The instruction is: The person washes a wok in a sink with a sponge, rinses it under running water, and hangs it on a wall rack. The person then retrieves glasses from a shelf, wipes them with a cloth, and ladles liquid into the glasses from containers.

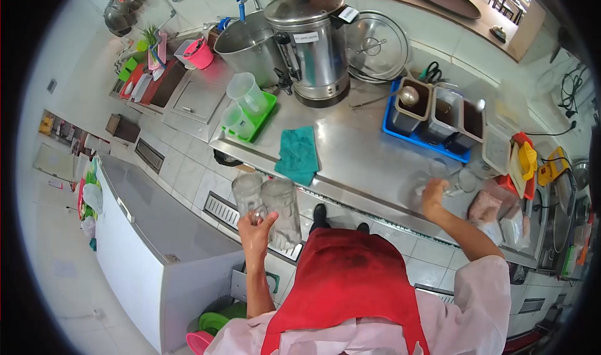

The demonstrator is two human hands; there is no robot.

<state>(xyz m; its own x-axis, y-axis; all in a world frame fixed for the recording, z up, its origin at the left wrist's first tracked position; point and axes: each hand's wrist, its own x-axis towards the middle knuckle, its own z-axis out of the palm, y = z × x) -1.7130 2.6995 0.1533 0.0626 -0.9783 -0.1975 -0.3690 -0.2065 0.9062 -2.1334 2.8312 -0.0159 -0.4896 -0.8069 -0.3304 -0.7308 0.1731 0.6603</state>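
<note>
My left hand (pixel 255 233) grips two clear glass mugs (pixel 281 208) side by side, held in the air in front of the counter's edge. My right hand (pixel 434 195) is over the steel counter (pixel 363 148), its fingers curled at a clear glass; the exact grip is hard to make out. More clear glasses (pixel 464 181) stand just right of that hand. A green cloth (pixel 298 155) lies at the counter's front edge. Farther right, a blue tray (pixel 400 135) bears containers of dark contents, with ladles in them.
A steel urn (pixel 316 51), a large pot (pixel 250 48) and a lid (pixel 377 42) stand at the back. Plastic jugs (pixel 246 93) are on a green tray (pixel 267 114). Wrapped packs (pixel 486 208) lie at right; a white freezer (pixel 134 248) stands at left.
</note>
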